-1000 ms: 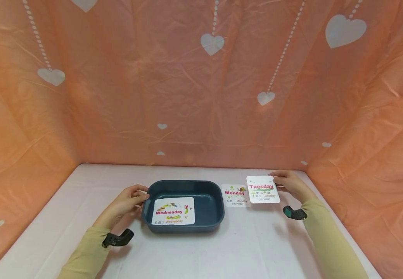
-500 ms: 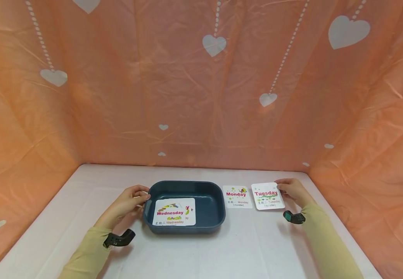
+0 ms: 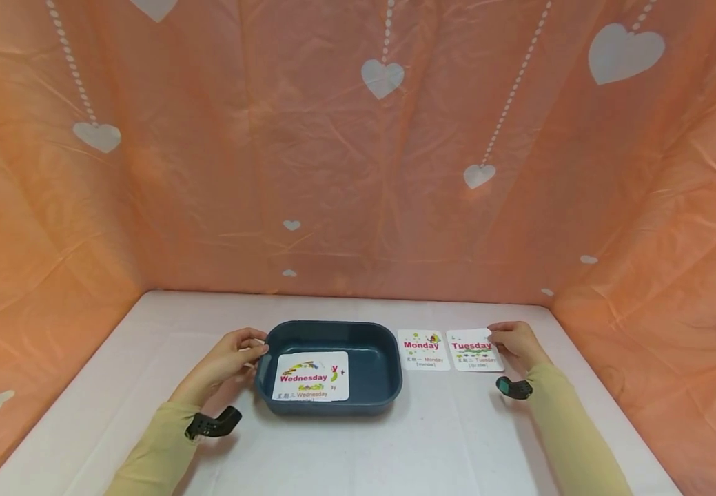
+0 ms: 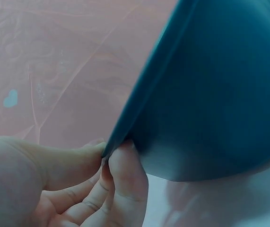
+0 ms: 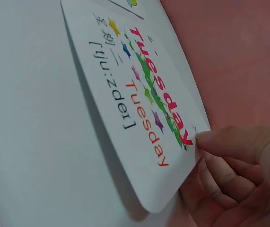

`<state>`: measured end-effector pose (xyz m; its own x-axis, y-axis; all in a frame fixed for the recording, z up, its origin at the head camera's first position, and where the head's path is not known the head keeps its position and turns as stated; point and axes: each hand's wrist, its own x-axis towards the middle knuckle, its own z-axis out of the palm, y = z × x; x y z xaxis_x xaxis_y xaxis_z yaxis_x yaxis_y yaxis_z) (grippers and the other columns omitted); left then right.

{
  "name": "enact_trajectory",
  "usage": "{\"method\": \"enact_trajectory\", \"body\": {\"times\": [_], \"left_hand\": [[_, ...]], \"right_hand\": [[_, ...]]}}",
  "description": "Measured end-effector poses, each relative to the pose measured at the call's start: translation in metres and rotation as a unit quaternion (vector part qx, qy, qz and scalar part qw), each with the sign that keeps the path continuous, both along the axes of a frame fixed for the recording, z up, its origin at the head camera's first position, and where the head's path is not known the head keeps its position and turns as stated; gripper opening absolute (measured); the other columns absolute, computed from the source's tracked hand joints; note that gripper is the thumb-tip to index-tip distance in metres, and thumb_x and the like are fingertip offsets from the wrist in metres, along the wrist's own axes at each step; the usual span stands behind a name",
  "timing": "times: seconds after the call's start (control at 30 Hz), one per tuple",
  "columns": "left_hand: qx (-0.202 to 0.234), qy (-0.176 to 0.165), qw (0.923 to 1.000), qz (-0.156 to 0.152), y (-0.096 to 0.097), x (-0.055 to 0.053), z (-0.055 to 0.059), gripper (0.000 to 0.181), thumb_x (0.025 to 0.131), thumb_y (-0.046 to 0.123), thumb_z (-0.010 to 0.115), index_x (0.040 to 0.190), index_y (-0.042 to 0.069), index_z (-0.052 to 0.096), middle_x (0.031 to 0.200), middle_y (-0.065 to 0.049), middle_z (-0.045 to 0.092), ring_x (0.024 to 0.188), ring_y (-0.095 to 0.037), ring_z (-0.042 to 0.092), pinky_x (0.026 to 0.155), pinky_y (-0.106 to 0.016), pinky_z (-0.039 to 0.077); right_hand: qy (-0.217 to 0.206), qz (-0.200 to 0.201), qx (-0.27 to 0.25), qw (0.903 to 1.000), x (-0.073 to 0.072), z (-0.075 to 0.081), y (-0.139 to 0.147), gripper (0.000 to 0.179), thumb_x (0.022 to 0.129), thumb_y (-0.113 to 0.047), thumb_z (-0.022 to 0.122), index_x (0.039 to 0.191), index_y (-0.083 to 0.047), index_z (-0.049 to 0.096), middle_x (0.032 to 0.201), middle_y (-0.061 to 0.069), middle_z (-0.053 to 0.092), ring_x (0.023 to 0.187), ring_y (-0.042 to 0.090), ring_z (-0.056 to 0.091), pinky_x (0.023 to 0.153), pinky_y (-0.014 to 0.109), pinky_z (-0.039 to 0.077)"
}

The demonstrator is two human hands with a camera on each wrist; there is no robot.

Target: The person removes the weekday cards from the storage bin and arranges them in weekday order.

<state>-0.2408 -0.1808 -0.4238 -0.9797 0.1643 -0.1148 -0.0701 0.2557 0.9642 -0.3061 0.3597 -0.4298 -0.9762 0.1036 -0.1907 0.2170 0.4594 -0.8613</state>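
Observation:
My right hand (image 3: 517,344) pinches the right edge of the Tuesday flashcard (image 3: 473,355) between thumb and fingers. In the right wrist view this card (image 5: 139,99) lies face up close over the table, a shadow along its lower edge. Just left of it the Monday flashcard (image 3: 423,358) lies flat. My left hand (image 3: 229,358) pinches the left rim of a dark blue-green tray (image 3: 370,406); the left wrist view has the thumb and fingers on either side of that rim (image 4: 139,94). Inside the tray a Wednesday flashcard (image 3: 308,386) covers most of another card.
A white-covered table (image 3: 358,458) carries everything. Orange cloth (image 3: 333,172) with white hearts rises behind the table and on both sides. Black bands (image 3: 211,423) sit on both wrists.
My right hand has carried the Tuesday card right and down, from overlapping Monday to lying beside it, level with it. The left hand keeps its grip on the tray.

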Motion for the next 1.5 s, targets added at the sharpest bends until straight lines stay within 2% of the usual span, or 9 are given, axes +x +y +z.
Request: {"method": "enact_trajectory", "body": {"times": [0.23, 0.43, 0.67, 0.9, 1.17, 1.4, 1.5], "left_hand": [[-0.01, 0.001, 1.0, -0.001, -0.0007, 0.0012, 0.0008, 0.033, 0.096, 0.008, 0.056, 0.123, -0.008, 0.046, 0.091, -0.015, 0.059, 0.069, -0.016, 0.056, 0.05, -0.026, 0.043], [-0.017, 0.006, 0.9998, 0.003, -0.0007, 0.0007, 0.0002, 0.034, 0.096, 0.008, 0.057, 0.123, -0.008, 0.047, 0.092, -0.015, 0.059, 0.07, -0.017, 0.056, 0.052, -0.026, 0.043], [-0.018, 0.006, 0.9998, 0.004, -0.001, -0.0001, -0.0013, 0.034, 0.096, 0.009, 0.057, 0.124, -0.007, 0.047, 0.092, -0.014, 0.059, 0.071, -0.018, 0.057, 0.053, -0.027, 0.044], [-0.011, 0.002, 0.9999, 0.004, -0.0011, 0.0002, -0.0007, 0.034, 0.096, 0.009, 0.057, 0.124, -0.007, 0.047, 0.093, -0.015, 0.059, 0.071, -0.018, 0.057, 0.053, -0.027, 0.045], [-0.008, -0.002, 1.0, 0.004, 0.0001, 0.0001, -0.0006, 0.035, 0.096, 0.011, 0.058, 0.124, -0.006, 0.047, 0.091, -0.015, 0.059, 0.07, -0.018, 0.056, 0.054, -0.027, 0.045], [0.0, -0.012, 0.9999, 0.007, 0.0003, 0.0008, -0.0009, 0.035, 0.096, 0.011, 0.057, 0.125, -0.006, 0.046, 0.093, -0.015, 0.058, 0.068, -0.018, 0.056, 0.051, -0.026, 0.042], [0.0, -0.014, 0.9999, 0.008, -0.0001, 0.001, -0.0013, 0.035, 0.096, 0.011, 0.057, 0.125, -0.005, 0.046, 0.093, -0.015, 0.058, 0.068, -0.018, 0.056, 0.05, -0.026, 0.041]], "right_hand": [[-0.006, -0.025, -0.021, 0.9995, 0.0, -0.0025, -0.0045, 0.035, 0.091, 0.001, 0.058, 0.122, 0.016, 0.052, 0.119, 0.027, 0.052, 0.095, 0.026, 0.054, 0.072, 0.024, 0.048], [-0.01, -0.04, 0.007, 0.9991, 0.0004, -0.0026, -0.0056, 0.035, 0.088, 0.001, 0.06, 0.12, 0.014, 0.055, 0.118, 0.027, 0.052, 0.096, 0.03, 0.053, 0.072, 0.026, 0.048], [-0.016, -0.042, 0.017, 0.9989, -0.0001, -0.0061, -0.0022, 0.034, 0.089, -0.001, 0.062, 0.12, 0.011, 0.056, 0.121, 0.027, 0.051, 0.103, 0.033, 0.05, 0.083, 0.035, 0.047], [-0.013, -0.045, 0.026, 0.9985, -0.0011, -0.0082, -0.002, 0.033, 0.089, -0.002, 0.062, 0.119, 0.01, 0.058, 0.12, 0.026, 0.053, 0.101, 0.032, 0.051, 0.078, 0.03, 0.047], [-0.002, -0.051, 0.028, 0.9983, -0.0004, -0.0075, -0.0035, 0.033, 0.087, -0.001, 0.062, 0.118, 0.012, 0.058, 0.12, 0.027, 0.051, 0.102, 0.032, 0.049, 0.081, 0.033, 0.046], [0.017, -0.047, 0.03, 0.9983, 0.003, -0.0079, -0.0084, 0.033, 0.086, 0.001, 0.062, 0.115, 0.014, 0.058, 0.115, 0.026, 0.054, 0.095, 0.029, 0.051, 0.07, 0.025, 0.046], [0.016, -0.049, 0.032, 0.9981, 0.0021, -0.0083, -0.009, 0.033, 0.085, 0.001, 0.062, 0.115, 0.014, 0.058, 0.115, 0.027, 0.054, 0.095, 0.029, 0.051, 0.07, 0.025, 0.046]]}}
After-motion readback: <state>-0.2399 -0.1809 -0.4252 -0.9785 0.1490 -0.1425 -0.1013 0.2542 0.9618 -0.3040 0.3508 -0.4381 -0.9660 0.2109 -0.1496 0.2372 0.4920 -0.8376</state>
